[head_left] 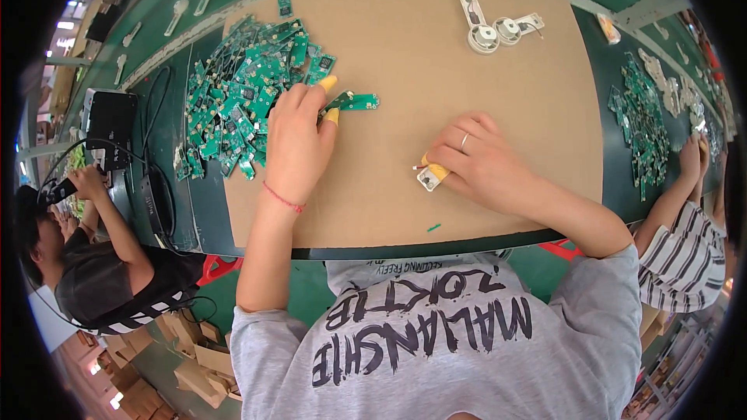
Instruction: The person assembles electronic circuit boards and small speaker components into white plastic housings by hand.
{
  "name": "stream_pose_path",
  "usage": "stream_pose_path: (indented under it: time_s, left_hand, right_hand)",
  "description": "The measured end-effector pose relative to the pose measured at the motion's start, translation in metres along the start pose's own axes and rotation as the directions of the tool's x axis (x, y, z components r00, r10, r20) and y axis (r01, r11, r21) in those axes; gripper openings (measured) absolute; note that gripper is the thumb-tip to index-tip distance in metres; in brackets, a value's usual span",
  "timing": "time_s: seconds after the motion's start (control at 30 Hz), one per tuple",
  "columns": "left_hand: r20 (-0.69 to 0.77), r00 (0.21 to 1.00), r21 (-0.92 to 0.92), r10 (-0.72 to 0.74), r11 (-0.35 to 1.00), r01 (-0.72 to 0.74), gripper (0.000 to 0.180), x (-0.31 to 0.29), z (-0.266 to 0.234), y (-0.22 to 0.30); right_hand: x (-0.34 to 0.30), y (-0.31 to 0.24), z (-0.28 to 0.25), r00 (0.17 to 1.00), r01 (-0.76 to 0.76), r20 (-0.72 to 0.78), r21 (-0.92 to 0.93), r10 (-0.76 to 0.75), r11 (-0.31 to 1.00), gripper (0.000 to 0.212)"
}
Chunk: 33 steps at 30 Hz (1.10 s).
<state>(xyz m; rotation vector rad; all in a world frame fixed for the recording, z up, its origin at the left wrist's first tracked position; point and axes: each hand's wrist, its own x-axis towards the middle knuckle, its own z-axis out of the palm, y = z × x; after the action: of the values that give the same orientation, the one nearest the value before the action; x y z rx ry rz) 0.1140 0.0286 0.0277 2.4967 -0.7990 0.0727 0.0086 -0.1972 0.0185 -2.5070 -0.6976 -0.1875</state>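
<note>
Head view: left hand was at the right edge of a large heap of green circuit boards, back of the hand up, yellow finger cots on thumb and index finger. Those two fingertips stood apart, with the near end of one long green circuit board between them; could not tell whether it was gripped firmly or just touched. The board's far end stuck out to the right over the brown cardboard sheet. Red cord bracelet on the left wrist.

Right hand, ring on one finger, was over the right half of the cardboard, fingers curled, pinching a small white plastic housing at its lower left, yellow cot showing against it. Dark part visible inside the housing.

Small green sliver lay near the cardboard's front edge. Two white round-ended housings sat side by side at the upper right of the sheet, well apart from both hands. One loose board lay just beyond the heap.

Far left: black box-shaped device with cables, a co-worker beside it. Far right: second pile of green boards, white plastic parts next to it, and a co-worker in a striped shirt.
</note>
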Motion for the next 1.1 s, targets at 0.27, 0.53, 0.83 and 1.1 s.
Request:
stream_pose_path:
  time_s: [0.27, 0.53, 0.83, 1.1]
  left_hand:
    - [0.027, 0.995, -0.72, -0.092, 0.689, 0.083, 0.039, -0.033, 0.014, 0.053]
    - [-0.065, 0.994, -0.707, -0.087, 0.707, 0.015, 0.033, -0.036, 0.023, 0.088]
    - [-0.227, 0.974, -0.545, 0.005, 0.828, -0.132, 0.033, -0.039, 0.023, 0.092]
    - [-0.227, 0.974, -0.496, 0.023, 0.858, -0.136, 0.035, -0.039, 0.019, 0.088]
  right_hand:
    - [0.005, -0.014, -0.012, 0.886, -0.441, 0.229, 0.682, 0.403, 0.583, 0.014]
    - [0.007, -0.031, -0.027, 0.841, -0.414, 0.248, 0.868, 0.481, 0.275, 0.009]
    - [0.004, -0.033, -0.019, 0.897, -0.178, -0.339, 0.309, 0.284, 0.934, 0.019]
    - [0.01, -0.034, -0.018, 0.889, -0.13, -0.444, -0.006, 0.114, 0.991, 0.021]
